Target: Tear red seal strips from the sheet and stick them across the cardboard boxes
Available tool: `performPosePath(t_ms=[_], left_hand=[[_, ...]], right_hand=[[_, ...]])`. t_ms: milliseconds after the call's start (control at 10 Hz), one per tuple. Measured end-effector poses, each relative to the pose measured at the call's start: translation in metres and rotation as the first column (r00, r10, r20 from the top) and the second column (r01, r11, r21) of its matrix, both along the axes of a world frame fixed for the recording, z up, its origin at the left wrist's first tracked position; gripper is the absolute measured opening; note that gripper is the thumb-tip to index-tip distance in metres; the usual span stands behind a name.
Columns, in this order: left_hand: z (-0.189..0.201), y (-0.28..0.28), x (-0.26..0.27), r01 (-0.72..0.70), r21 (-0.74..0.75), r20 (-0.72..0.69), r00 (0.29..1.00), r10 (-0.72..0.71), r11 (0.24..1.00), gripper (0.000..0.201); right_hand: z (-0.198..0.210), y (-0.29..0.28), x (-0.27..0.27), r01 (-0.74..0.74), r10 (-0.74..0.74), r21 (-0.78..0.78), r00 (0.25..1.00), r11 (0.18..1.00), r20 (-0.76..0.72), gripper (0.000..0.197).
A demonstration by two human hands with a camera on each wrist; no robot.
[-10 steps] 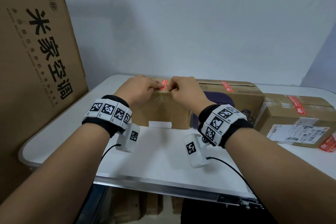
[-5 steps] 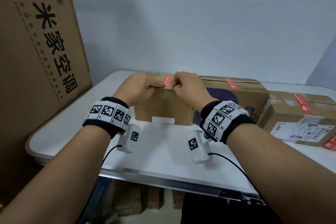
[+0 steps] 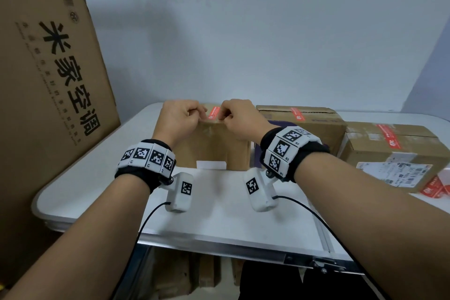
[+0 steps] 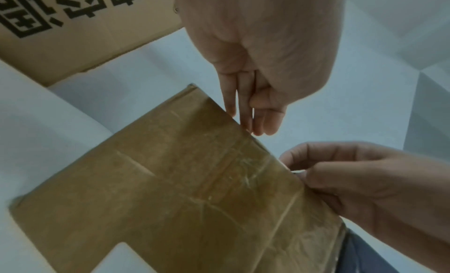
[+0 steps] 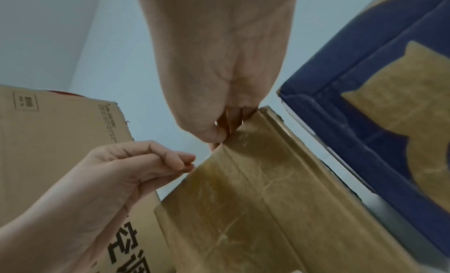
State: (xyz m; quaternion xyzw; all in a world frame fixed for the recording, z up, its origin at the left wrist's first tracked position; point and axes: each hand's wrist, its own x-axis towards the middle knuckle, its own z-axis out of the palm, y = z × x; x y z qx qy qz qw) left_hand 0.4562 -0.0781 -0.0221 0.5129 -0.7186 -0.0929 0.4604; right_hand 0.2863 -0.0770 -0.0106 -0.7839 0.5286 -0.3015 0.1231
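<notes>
Both hands were at the top front edge of the nearest cardboard box point(image 3: 211, 146), which stood on the white table point(image 3: 102, 178). A red seal strip point(image 3: 214, 113) lay across the top of that box, running back from the front edge, between the two hands.

The left hand point(image 3: 179, 118) had its fingers curled, their tips together at the box edge just left of the strip. From the left wrist view the fingertips point(image 4: 258, 123) met the cardboard rim; whether they pinched the strip's end or only pressed the edge could not be told. The right hand point(image 3: 237, 117) was likewise curled, thumb and forefinger closed at the edge just right of the strip; what they held, if anything, could not be made out.

A second box point(image 3: 311, 124), with dark blue print on its front, stood just right of the first and carried a red strip point(image 3: 297, 114) across its top. A third box point(image 3: 394, 151), further right, also bore a red strip point(image 3: 387, 137) and a white shipping label. At the far right edge lay red-printed paper point(image 3: 435, 187). A large printed carton point(image 3: 48, 80) leaned at the table's left.
</notes>
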Motion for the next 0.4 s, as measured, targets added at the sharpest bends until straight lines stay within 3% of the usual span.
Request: performPosePath(t_ms=[200,300,400], left_hand=[[0.021,-0.01,-0.043,0.045,0.016,0.005,0.999,-0.045,0.999,0.035],[0.04,-0.016,-0.07,0.1,-0.067,-0.017,0.995,-0.102,0.993,0.036],[0.069,-0.012,-0.087,0.176,-0.156,-0.202,0.958,-0.205,0.972,0.048]], right_hand=[[0.028,0.008,-0.032,-0.009,0.018,-0.115,0.997,0.993,0.073,0.03],[0.041,0.015,-0.068,-0.002,0.019,-0.16,0.994,0.987,0.106,0.03],[0.057,0.033,-0.113,0.052,0.028,-0.301,0.967,0.952,0.255,0.034]])
